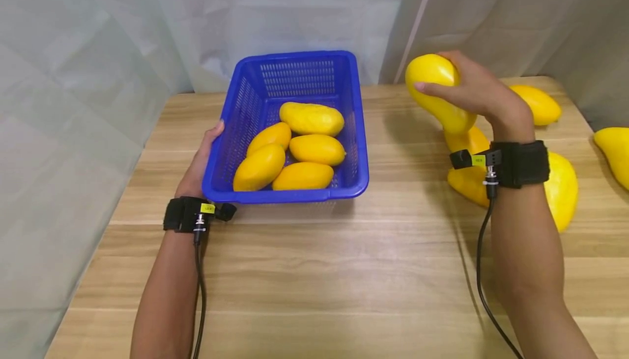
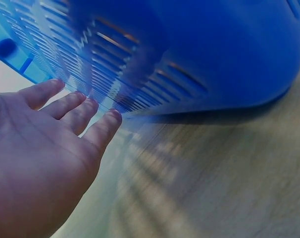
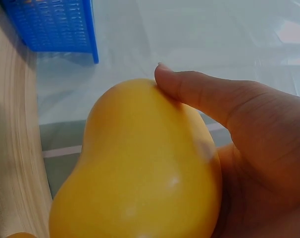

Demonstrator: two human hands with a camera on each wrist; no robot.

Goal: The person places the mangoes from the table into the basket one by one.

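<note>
My right hand grips a large, smooth, pear-shaped yellow fruit above the right side of the table. Its thumb lies across the fruit's near side; in the right wrist view the thumb presses the narrower end and the other fingers are hidden. A blue plastic basket stands left of it, holding several yellow mangoes and a longer, bumpy yellow fruit. At the basket's left side is my left hand. In the left wrist view its fingers reach out nearly straight, fingertips right at the slotted wall.
Several more yellow fruits lie at the right, partly behind my right arm, including one near the back corner and one at the frame edge. The wooden table ends before a pale hanging sheet. Cables trail from both wrist cameras.
</note>
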